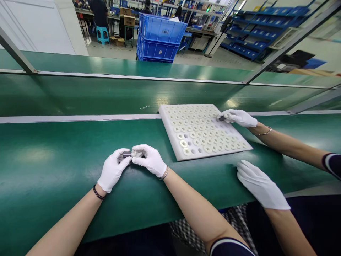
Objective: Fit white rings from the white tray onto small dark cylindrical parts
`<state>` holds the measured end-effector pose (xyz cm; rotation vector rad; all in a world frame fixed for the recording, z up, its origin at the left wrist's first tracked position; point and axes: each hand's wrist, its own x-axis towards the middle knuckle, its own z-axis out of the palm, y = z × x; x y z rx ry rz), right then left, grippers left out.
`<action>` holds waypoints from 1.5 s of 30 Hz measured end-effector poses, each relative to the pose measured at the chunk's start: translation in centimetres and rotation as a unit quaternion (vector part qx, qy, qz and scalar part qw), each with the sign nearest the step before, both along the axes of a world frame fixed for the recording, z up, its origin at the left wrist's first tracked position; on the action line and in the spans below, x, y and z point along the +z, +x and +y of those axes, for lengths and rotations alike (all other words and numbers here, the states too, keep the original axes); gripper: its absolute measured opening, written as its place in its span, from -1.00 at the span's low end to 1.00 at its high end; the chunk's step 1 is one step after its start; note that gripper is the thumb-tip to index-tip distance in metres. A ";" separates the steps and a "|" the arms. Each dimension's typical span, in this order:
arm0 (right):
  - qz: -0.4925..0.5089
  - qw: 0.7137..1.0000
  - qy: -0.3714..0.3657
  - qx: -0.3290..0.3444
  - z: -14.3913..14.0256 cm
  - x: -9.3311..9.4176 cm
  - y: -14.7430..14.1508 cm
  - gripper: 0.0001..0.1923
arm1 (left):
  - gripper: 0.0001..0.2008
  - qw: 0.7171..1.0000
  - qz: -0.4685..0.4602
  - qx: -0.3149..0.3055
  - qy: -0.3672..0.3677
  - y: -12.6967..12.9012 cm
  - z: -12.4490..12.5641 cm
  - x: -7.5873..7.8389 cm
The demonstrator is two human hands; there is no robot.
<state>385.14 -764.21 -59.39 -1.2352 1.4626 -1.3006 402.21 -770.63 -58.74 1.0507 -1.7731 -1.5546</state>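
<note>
Tray (170, 142) on bench (53, 170), right of both hands; crates (160, 37) behind bench.

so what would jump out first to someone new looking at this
Probably the white foam tray of small white rings on the green bench, right of centre, where a co-worker's gloved hand reaches over its far corner. Nearer, the left hand and right hand, both in white gloves, meet around a small dark cylindrical part. Beyond the bench stands a stack of blue crates.
</note>
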 end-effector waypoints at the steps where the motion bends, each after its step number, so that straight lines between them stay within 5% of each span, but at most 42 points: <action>1: 0.000 1.000 0.000 0.000 0.0 0.0 0.0 -0.51 | -0.61 1.000 -0.001 0.000 -0.001 0.0 0.0 0.0; 19: 0.015 1.000 0.008 -0.017 0.2 0.2 0.2 -0.50 | -0.64 1.000 -0.020 -0.009 -0.011 -0.1 0.2 0.6; 24: 0.004 0.999 -0.034 0.002 0.3 0.3 0.4 -0.52 | -0.65 1.000 -0.013 -0.008 -0.010 -0.1 0.2 0.8; 38: 0.169 0.969 -0.173 0.051 0.3 0.2 0.7 -0.62 | -0.67 1.000 0.021 0.015 0.003 0.0 0.1 1.7; 45: 0.151 0.983 -0.106 -0.006 0.6 0.4 0.6 -0.61 | -0.58 0.999 0.046 -0.006 0.023 0.1 0.1 1.5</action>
